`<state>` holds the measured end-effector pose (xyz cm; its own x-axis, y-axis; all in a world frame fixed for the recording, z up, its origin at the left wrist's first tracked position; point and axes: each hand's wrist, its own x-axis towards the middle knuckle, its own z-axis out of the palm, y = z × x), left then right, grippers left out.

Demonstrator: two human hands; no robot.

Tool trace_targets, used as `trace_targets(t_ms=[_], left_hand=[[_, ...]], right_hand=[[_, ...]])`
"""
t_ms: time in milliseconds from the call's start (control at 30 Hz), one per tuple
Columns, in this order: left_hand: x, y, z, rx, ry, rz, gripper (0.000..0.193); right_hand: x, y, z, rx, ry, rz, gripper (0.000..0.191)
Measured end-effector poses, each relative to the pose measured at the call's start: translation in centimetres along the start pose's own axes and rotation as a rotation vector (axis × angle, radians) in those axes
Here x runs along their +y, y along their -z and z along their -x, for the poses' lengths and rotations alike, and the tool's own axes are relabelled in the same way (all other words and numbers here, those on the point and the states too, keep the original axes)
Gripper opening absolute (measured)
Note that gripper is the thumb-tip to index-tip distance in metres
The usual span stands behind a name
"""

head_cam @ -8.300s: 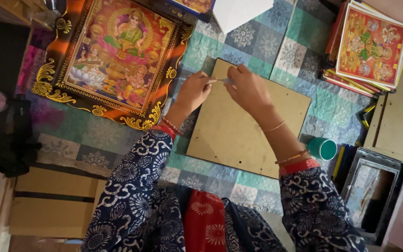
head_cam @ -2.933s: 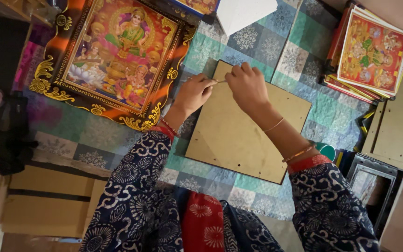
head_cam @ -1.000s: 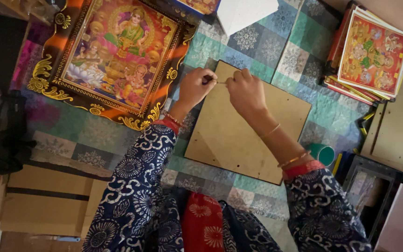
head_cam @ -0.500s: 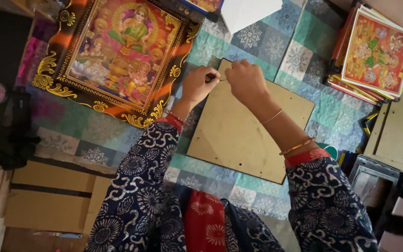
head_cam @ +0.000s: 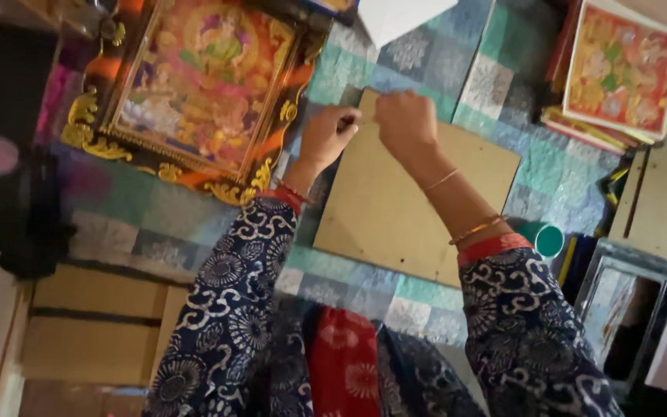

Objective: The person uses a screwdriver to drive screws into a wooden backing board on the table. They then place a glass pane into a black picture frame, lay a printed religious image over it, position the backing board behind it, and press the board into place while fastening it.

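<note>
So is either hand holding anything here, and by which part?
Both the left hand and right hand pinch something small at the brown board's top edge; too blurred to identify.

brown backing board [head_cam: 407, 205]: plain, rectangular, thin hardboard, lying flat on the patchwork cloth, rotated a bit so its edges are running skewed to the view. matte tan surface, unmarked apart from a few tiny dark dots near the near edge. sitting mid-scene, just right of the ornate gold-edged picture frame. far-left corner is being covered by both hands pinching at the far edge; whatever small item is between the fingers is too blurred to tell. right forearm is crossing over its right half.
</note>
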<state>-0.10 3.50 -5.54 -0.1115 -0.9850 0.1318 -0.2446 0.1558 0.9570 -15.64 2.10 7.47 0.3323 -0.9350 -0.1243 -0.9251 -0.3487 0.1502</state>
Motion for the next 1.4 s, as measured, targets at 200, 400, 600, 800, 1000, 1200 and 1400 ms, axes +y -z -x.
trace_targets(t_ms=[200,400,600,800,1000,1200,1400], left_hand=[[-0.1,3.6,7.5,0.052,-0.109,0.013,0.03],[2.2,4.8,14.5,-0.001,0.118,0.055,0.028],[3.0,3.8,13.9,0.019,0.135,0.033,0.031],[3.5,3.7,12.7,0.0,0.145,-0.035,0.031],[3.3,3.4,12.4,-0.005,0.179,-0.124,0.031],[2.2,3.5,12.1,-0.079,0.213,-0.023,0.033],[2.3,3.7,12.1,-0.07,0.207,-0.032,0.035]], right_hand=[[-2.6,2.5,10.0,0.221,-0.068,-0.394,0.003],[-6.8,2.9,14.8,0.23,-0.034,-0.482,0.012],[-7.1,1.6,14.7,0.251,-0.025,-0.407,0.01],[-7.1,1.0,14.9,0.289,-0.027,-0.357,0.009],[-7.2,0.6,15.6,0.299,-0.042,-0.338,0.011],[-7.6,0.5,15.9,0.299,-0.028,-0.345,0.012],[-7.6,0.8,15.8,0.29,-0.022,-0.369,0.01]])
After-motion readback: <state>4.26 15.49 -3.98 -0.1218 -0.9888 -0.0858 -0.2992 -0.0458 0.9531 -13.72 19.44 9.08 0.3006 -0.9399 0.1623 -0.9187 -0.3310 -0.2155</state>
